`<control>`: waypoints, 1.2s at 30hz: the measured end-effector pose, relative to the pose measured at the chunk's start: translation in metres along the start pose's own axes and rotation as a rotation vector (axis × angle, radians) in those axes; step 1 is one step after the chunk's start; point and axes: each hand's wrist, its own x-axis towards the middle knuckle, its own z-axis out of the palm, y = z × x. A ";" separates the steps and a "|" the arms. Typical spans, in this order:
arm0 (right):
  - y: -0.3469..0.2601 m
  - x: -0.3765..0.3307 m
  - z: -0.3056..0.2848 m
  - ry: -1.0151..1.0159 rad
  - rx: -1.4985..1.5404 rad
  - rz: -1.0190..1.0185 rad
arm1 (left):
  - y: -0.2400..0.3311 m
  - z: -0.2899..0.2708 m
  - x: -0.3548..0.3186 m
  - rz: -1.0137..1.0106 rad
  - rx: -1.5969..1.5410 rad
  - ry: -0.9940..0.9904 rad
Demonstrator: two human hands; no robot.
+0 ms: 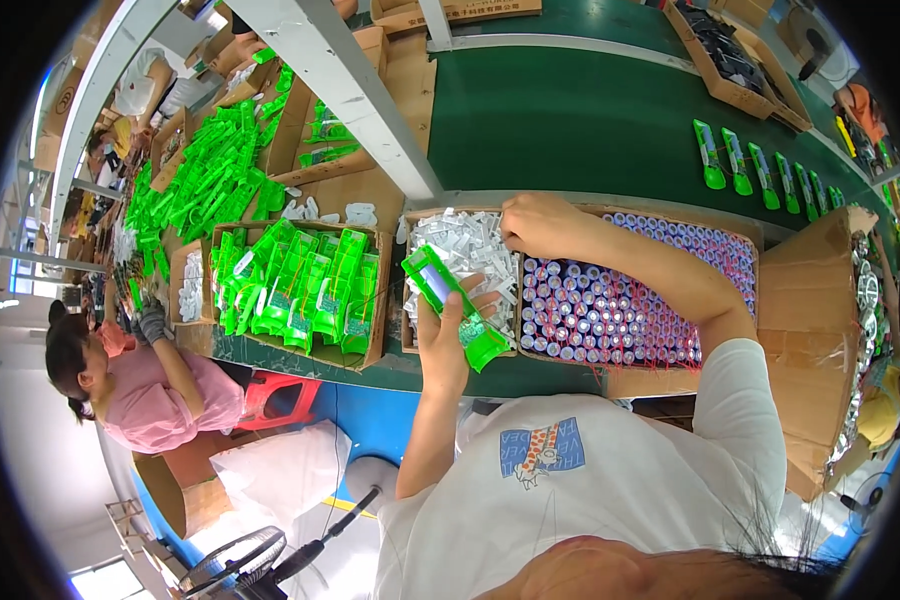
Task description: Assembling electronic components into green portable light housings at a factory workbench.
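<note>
I see glossy, smooth plastic on the green housing (pixel 485 347); the small white parts (pixel 448 232) look like plastic too. The battery cells (pixel 592 310) show shiny metal ends. The carton (pixel 805 330) reads as matt cardboard, the counter (pixel 540 115) smooth, the T-shirt (pixel 640 465) matt cloth.

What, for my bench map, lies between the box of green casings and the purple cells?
In the head view, a box of white pieces, partly behind the left hand.

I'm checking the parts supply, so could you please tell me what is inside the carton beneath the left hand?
The carton holds many small white pieces. The left hand and green casing hide some of them; the pile covers the carton's bottom.
</note>
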 end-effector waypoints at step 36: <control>-0.038 -0.019 -0.029 0.262 0.541 0.199 | -0.007 0.008 0.012 -0.111 0.136 -0.422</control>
